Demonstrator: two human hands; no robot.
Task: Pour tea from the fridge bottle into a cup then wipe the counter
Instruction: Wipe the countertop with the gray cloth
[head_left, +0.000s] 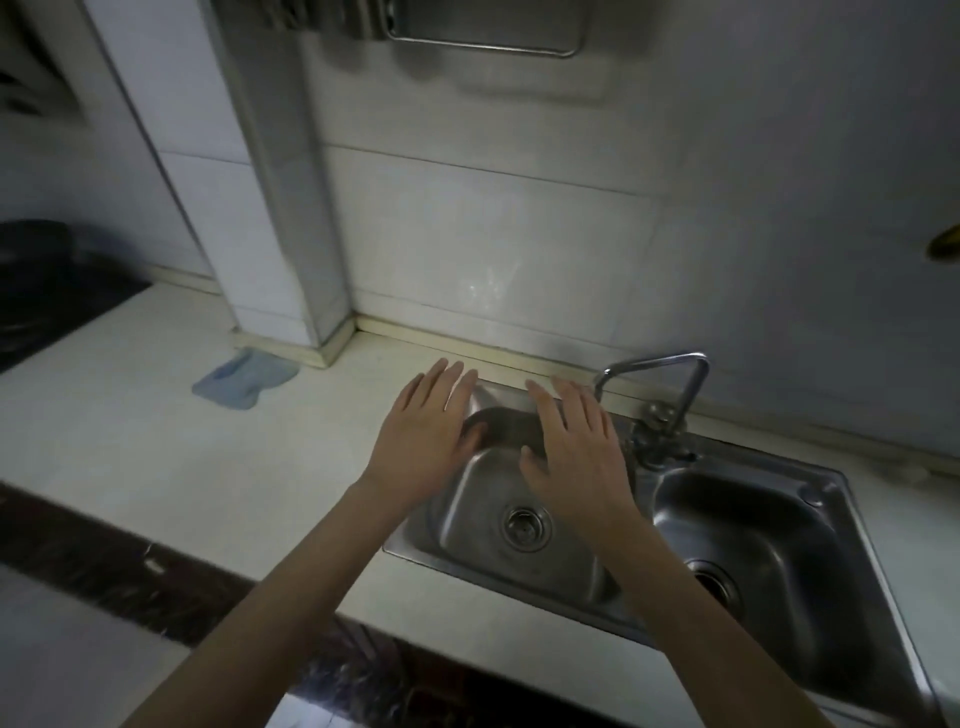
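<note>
My left hand and my right hand are stretched out flat, palms down, over the left basin of a steel double sink. Both hold nothing, and their fingers are straight and spread. A blue cloth lies crumpled on the pale counter, to the left of my hands, against the foot of a tiled pillar. No bottle or cup is in view.
A bent steel tap stands behind the sink's divider, just right of my right hand. A black stove with a dark pot sits at far left. A metal rack hangs on the tiled wall above. The counter has a dark front edge.
</note>
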